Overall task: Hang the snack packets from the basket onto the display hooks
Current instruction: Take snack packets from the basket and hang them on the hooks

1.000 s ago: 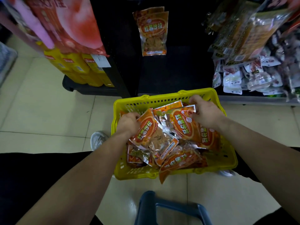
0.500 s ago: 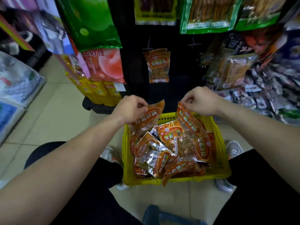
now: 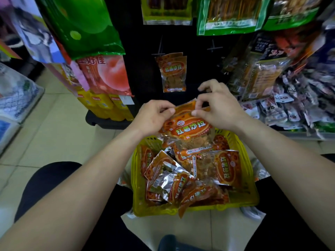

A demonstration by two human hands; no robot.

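Note:
An orange snack packet (image 3: 186,127) hangs upright above the yellow basket (image 3: 241,201), with a second packet's top edge showing just behind it. My left hand (image 3: 154,116) pinches the top left corner and my right hand (image 3: 217,107) pinches the top right. Several more orange and silver packets (image 3: 181,178) lie piled in the basket. On the black display panel, identical packets (image 3: 173,72) hang from one hook, and an empty hook (image 3: 213,47) sticks out to their right.
Green bags (image 3: 81,28) and pink peach bags (image 3: 107,75) hang at the left. Green-edged packs (image 3: 228,15) hang above; dark and white packets (image 3: 290,98) crowd the right shelf. The basket stands on a tiled floor between my knees. A blue handle (image 3: 174,241) shows at the bottom.
Both hands lifted packets out of the basket and came together in front of the display. The two packets, held apart half a second ago, are now stacked and gripped at the top by both hands.

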